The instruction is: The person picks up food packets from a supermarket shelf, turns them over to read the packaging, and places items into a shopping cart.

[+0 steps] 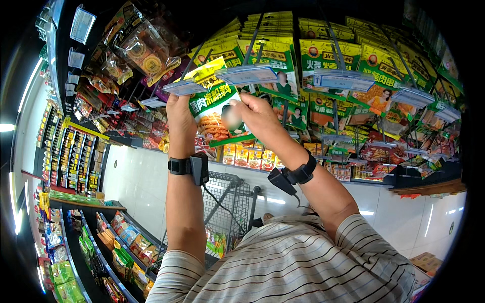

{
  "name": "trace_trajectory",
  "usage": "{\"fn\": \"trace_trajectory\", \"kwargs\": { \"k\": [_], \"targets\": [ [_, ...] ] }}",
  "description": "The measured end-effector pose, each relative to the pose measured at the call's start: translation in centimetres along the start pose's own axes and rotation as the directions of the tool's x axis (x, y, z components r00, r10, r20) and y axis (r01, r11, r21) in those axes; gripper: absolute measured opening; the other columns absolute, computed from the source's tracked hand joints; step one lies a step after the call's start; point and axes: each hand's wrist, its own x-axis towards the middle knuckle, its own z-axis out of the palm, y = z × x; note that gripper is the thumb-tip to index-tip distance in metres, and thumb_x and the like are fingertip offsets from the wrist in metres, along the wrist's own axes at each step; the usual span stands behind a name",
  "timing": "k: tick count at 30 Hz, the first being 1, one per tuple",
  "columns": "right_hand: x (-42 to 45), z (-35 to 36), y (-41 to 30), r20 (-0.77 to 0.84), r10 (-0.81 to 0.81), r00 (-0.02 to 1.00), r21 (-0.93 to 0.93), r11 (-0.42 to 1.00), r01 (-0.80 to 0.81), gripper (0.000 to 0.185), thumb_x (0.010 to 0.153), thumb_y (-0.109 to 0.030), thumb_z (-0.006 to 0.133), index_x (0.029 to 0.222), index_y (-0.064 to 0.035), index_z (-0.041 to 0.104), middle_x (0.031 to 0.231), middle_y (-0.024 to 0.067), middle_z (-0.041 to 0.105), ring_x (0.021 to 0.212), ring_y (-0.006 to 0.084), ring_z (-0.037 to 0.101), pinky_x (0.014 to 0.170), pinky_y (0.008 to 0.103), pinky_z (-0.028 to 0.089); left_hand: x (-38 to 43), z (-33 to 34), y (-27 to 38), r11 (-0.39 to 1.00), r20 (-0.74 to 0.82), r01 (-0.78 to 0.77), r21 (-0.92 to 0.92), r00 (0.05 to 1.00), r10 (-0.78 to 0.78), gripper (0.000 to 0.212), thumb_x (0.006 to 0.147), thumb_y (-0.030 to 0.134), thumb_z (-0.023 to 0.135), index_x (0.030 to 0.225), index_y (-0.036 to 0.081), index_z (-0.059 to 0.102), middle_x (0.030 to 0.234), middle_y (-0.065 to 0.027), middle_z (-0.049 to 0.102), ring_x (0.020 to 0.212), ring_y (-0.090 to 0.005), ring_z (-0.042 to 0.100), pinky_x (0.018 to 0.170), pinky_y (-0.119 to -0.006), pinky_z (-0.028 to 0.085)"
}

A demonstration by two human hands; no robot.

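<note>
Between my hands is a yellow, green and white seasoning packet [212, 125] with a picture of cooked meat on its front. My left hand [181, 113] grips its left edge, with the fingers mostly hidden behind it. At the right edge, my right hand [259, 115] pinches the packet, thumb on the front. A clear price-tag holder [183, 88] overlaps the packet's upper left part, so I cannot tell if it still hangs on its hook. Similar green and yellow packets [278, 85] hang in rows just beyond and to the right.
Metal display hooks with price-tag holders [343, 80] stick out towards me. Vacuum-packed food [146, 57] hangs at the upper left. A wire shopping cart [223, 197] stands below my arms. Stocked shelves [125, 238] line the lower left; cardboard cartons [426, 263] sit at the lower right.
</note>
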Motion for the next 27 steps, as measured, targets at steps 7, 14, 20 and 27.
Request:
{"fn": "trace_trajectory", "kwargs": {
  "k": [7,14,20,27],
  "targets": [
    [-0.5,-0.3,0.4,-0.088,0.052,0.995,-0.17,0.983,-0.067,0.035,0.098,-0.033,0.057,0.109,0.0006,0.061,0.086,0.0073,0.066,0.076,0.0149,0.059,0.074,0.0322,0.048,2.6,-0.5,-1.8,0.993,-0.03,-0.052,0.103,0.998,0.055,0.017,0.094,0.014,0.069,0.105,0.001,0.067,0.099,-0.0029,0.068,0.09,-0.0101,0.061,0.079,-0.026,0.048],
    [-2.0,-3.0,2.7,-0.102,0.095,0.99,-0.375,0.918,-0.126,0.065,0.099,-0.028,0.056,0.151,0.0,0.03,0.151,0.0269,0.038,0.14,0.0386,0.04,0.111,0.0461,0.037,4.3,3.6,-2.4,0.995,-0.008,-0.035,0.092,0.999,0.036,0.032,0.09,0.026,0.074,0.109,0.001,0.064,0.097,-0.0033,0.064,0.092,-0.0139,0.059,0.082,-0.026,0.044],
    [-3.7,-3.3,2.3,-0.069,0.062,0.996,-0.405,0.91,-0.084,0.064,0.099,-0.026,0.054,0.152,-0.0015,0.027,0.154,0.0265,0.032,0.144,0.0399,0.032,0.114,0.0509,0.034,8.7,2.3,-4.7,0.945,-0.072,-0.125,0.302,0.986,0.154,0.048,0.09,0.035,0.073,0.11,-0.007,0.061,0.099,-0.0082,0.065,0.091,-0.018,0.061,0.082,-0.03,0.046],
    [-5.0,-4.1,2.3,-0.089,0.11,0.99,-0.401,0.906,-0.137,0.06,0.099,-0.021,0.055,0.151,-0.0015,0.029,0.152,0.0265,0.035,0.143,0.0385,0.035,0.111,0.0457,0.038,12.3,0.7,-8.7,0.611,0.252,-0.574,0.545,0.807,0.534,0.024,0.09,0.018,0.065,0.106,0.0,0.066,0.092,-0.0142,0.067,0.082,-0.0253,0.062,0.075,-0.036,0.047]
  ]
}}
